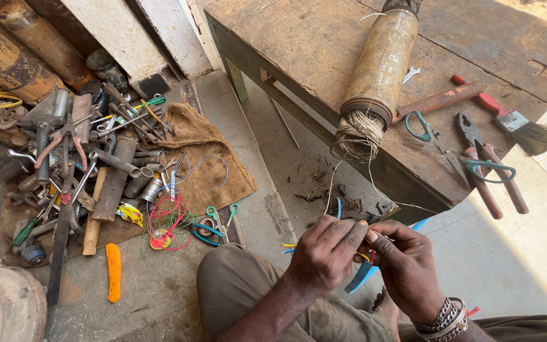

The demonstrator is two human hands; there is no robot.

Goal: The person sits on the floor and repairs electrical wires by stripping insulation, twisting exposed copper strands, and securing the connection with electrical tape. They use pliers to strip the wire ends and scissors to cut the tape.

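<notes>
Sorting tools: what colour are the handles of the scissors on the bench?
Teal green handles on the scissors, clearest in the head view.

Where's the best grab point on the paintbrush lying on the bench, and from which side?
Probably the red handle of the paintbrush. It lies flat on the wooden bench, handle pointing up-left, bristles at the right edge. Come from above, fingers across the handle's width; the pliers crowd the near side, so approach from the far side.

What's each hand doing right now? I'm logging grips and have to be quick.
Left hand: closed, pinching thin coloured wires.
Right hand: closed, fingertips pinching the same wires where the hands meet.
</notes>
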